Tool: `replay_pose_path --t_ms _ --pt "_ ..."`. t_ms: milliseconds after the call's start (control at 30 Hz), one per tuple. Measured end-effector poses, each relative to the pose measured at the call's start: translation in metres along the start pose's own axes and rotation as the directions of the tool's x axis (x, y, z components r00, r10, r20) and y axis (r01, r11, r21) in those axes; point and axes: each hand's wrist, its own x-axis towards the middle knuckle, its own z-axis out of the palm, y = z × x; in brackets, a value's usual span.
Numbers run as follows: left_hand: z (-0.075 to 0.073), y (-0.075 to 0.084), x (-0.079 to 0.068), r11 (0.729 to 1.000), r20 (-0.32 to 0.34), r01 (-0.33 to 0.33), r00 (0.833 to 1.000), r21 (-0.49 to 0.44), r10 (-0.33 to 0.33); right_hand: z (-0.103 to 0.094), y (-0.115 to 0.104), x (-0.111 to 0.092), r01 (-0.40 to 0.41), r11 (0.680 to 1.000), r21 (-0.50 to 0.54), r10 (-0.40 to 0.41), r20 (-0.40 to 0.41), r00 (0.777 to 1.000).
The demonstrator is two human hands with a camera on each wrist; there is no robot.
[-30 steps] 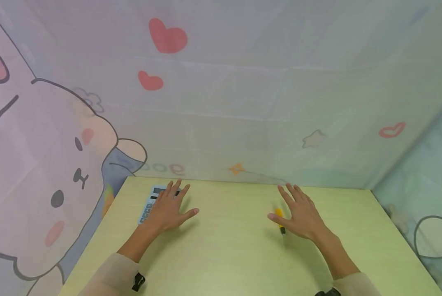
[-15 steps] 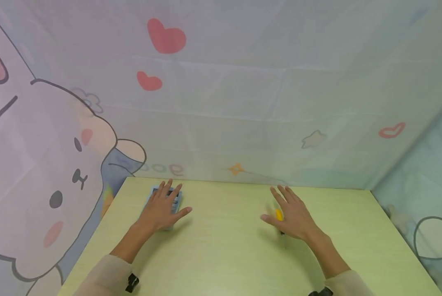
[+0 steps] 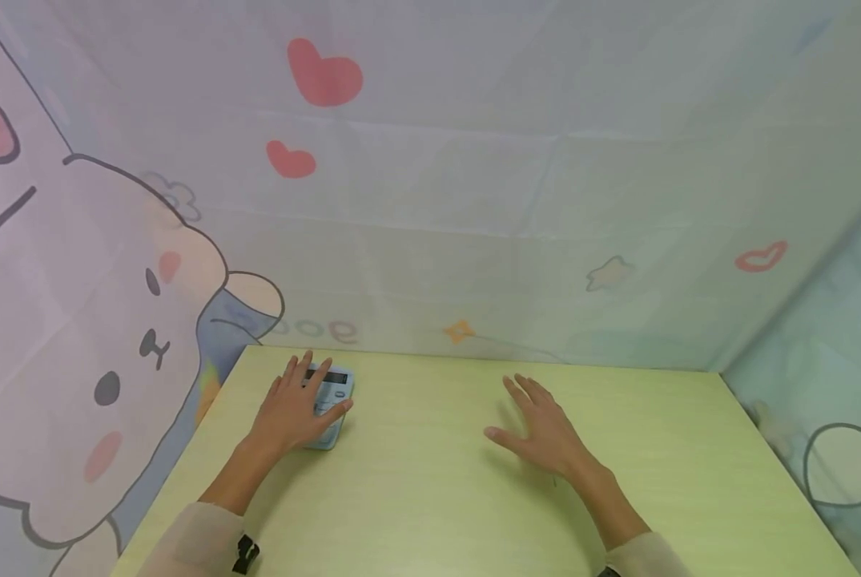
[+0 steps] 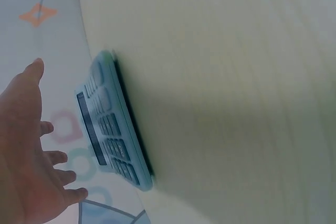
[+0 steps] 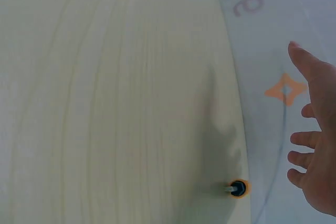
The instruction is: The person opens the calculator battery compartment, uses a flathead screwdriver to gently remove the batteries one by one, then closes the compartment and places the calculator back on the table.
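A light blue calculator [image 3: 336,405] lies on the table, its left part hidden in the head view under my left hand [image 3: 286,417]. The left wrist view shows the hand apart from the calculator [image 4: 113,124], with fingers spread and holding nothing. My right hand [image 3: 545,437] hovers over the table farther right, fingers extended and nothing in them. It covers nearly all of a small tool in the head view. From the right wrist this tool, which looks like a screwdriver [image 5: 239,188], appears end-on, with a yellow-orange and black handle and a thin metal shaft.
The pale wood table [image 3: 430,513] ends at a fabric backdrop [image 3: 430,200] printed with hearts, a star and a cartoon bunny. Another stretch of fabric [image 3: 841,377] hangs beyond the table's right edge.
Both hands have drifted left, fingers still extended. More of the calculator's right side is uncovered, while the yellow-handled tool has passed out of sight behind my right hand in the head view.
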Motion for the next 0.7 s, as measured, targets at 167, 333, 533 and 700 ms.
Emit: replay_pose_path --t_ms 167,333,533,700 --pt "-0.002 -0.008 -0.001 0.998 0.002 0.004 1.0 0.068 -0.004 0.012 -0.01 0.001 -0.01 0.998 0.058 0.01 0.013 1.0" --pt "-0.001 -0.015 0.001 0.998 -0.024 -0.01 1.0 0.064 0.012 0.021 -0.021 0.002 -0.017 0.993 0.119 0.015 0.019 1.0" --pt "-0.002 -0.024 0.001 0.999 -0.053 0.004 0.999 0.047 -0.002 0.031 -0.03 0.007 -0.004 0.99 0.139 0.001 0.025 1.0" --pt "-0.006 -0.024 -0.003 0.998 -0.046 0.062 0.997 0.017 -0.062 0.037 -0.045 0.008 -0.014 0.983 0.182 0.003 0.057 0.998"
